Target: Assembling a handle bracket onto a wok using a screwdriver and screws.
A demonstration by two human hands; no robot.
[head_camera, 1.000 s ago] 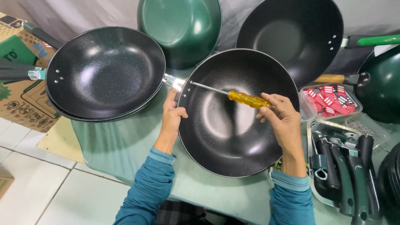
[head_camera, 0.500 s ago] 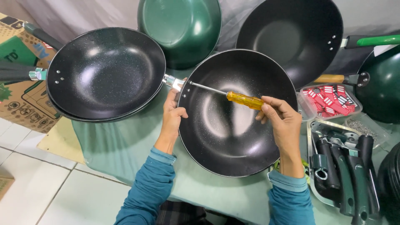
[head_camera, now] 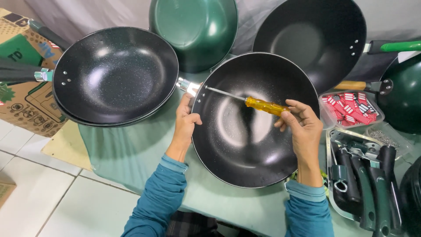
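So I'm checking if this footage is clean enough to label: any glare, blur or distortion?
Head view: sharp overall, no motion blur on the left hand or right hand; soft glare patches sit on the black wok floor and the left pan; the metal ferrule shines bright; edges bow slightly from the wide lens.

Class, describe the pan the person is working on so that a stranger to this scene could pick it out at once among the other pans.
Start at the green-covered table and find the two hands. The black pan lies between them: the left hand grips its rim and the right hand holds a yellow-handled screwdriver across it. Alone among its neighbours, it has the screwdriver's shaft lying over its bowl.
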